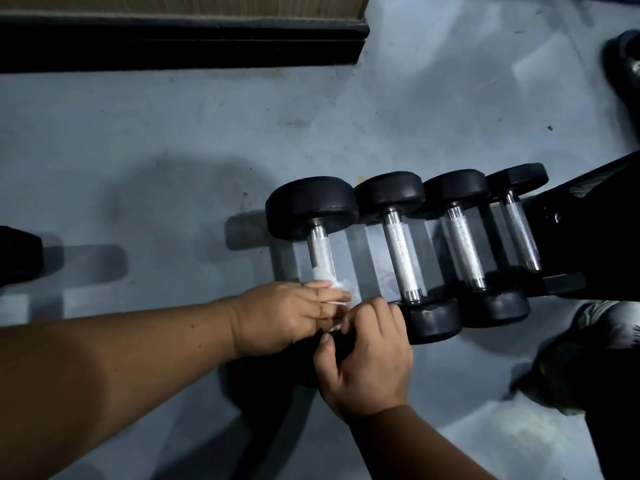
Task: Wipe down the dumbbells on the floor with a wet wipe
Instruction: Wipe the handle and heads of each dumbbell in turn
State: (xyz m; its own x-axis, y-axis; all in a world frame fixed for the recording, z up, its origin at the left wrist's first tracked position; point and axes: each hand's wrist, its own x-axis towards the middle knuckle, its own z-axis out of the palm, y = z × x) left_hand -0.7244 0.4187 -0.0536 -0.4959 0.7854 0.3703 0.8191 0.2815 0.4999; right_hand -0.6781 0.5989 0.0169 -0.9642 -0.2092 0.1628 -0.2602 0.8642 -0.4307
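Several black dumbbells with knurled steel handles lie side by side on the grey floor [173, 150]. The leftmost dumbbell [313, 206] is the largest. My left hand [287, 317] is closed on a white wet wipe [334, 284], which is pressed around the near end of that dumbbell's handle [322, 252]. My right hand [367, 355] grips the near black head of the same dumbbell, which is mostly hidden under both hands. To the right lie a second dumbbell [401, 251], a third dumbbell [462, 247] and a fourth dumbbell [519, 230].
A black baseboard [180, 39] with a brown panel above runs along the top left. A dark frame or bench [595, 230] stands at the right, touching the fourth dumbbell. Another dark weight [623, 60] sits top right. A shoe [595, 344] is at lower right, a dark object [17, 254] at the left edge.
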